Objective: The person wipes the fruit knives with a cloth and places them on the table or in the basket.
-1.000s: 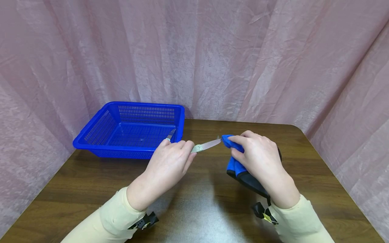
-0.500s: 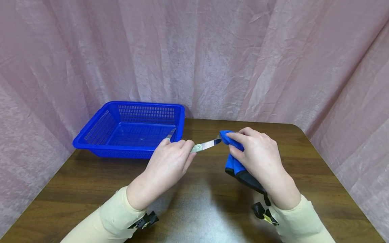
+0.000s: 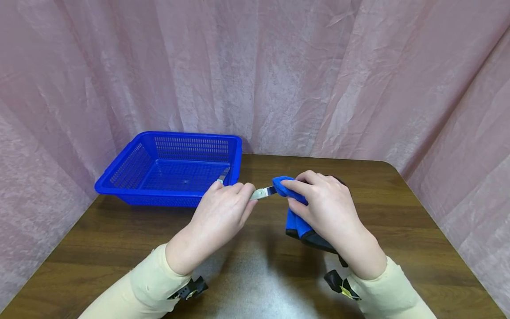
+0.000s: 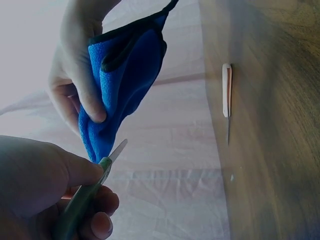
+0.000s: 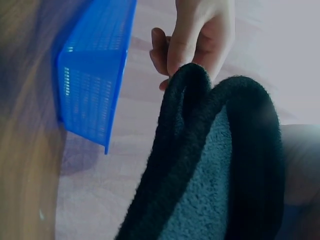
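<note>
My left hand (image 3: 221, 217) grips the pale green handle of a small knife (image 3: 260, 193), its blade pointing right. My right hand (image 3: 328, 208) pinches a blue cloth (image 3: 295, 219) with black edging. The cloth's upper fold covers most of the blade, leaving only a short stretch beside the handle showing. In the left wrist view, the green knife (image 4: 81, 200) lies between thumb and curled fingers, its tip (image 4: 119, 148) showing beside the cloth (image 4: 125, 75). The right wrist view is largely filled by the cloth's dark border (image 5: 195, 135).
A blue plastic basket (image 3: 131, 194) stands at the back left of the wooden table (image 3: 255, 252). Another knife (image 3: 224, 174) leans inside its right end. A white-and-orange-handled knife (image 4: 226, 92) lies on the table in the left wrist view. A pink curtain (image 3: 255, 75) hangs behind.
My right hand has moved left with the cloth, from the knife's tip along the blade toward the handle. The left hand has stayed in place with the knife.
</note>
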`<state>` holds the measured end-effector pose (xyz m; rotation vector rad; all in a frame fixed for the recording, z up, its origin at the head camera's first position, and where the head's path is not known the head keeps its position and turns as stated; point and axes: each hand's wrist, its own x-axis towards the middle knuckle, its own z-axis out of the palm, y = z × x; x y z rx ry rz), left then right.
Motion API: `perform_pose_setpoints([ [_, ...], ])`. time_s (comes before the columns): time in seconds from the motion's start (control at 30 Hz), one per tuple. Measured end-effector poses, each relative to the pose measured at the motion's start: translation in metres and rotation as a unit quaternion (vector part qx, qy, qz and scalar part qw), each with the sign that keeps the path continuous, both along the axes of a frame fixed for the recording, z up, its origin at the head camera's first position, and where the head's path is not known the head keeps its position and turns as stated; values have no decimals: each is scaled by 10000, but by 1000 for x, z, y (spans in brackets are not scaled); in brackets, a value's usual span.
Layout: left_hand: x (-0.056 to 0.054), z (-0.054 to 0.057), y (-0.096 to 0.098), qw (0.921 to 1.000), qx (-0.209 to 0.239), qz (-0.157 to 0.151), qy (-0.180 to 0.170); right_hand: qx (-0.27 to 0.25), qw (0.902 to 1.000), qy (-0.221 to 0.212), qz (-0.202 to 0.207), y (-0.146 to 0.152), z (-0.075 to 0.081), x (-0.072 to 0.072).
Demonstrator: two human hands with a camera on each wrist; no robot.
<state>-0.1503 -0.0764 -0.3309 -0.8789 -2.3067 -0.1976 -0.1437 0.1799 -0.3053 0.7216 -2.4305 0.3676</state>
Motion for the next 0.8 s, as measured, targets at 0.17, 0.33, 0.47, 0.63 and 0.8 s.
perform_pose_setpoints([
  [0.17, 0, 0, 0, 10000, -3, -2, 26, 79, 9998, 49, 173, -3, -2, 1],
  [0.33, 1, 0, 1, 10000, 6, -12, 1, 179, 9995, 49, 274, -6, -3, 1],
  [0.47, 1, 0, 1, 10000, 0, -28, 14, 237, 9993, 6, 287, -7, -4, 2],
  [0.63, 1, 0, 1, 10000, -33, -54, 22, 340, 9990, -53, 272, -7, -5, 2],
  [0.8, 1, -1, 2, 9999, -91, -62, 31, 413, 9987, -96, 276, -7, -5, 2],
])
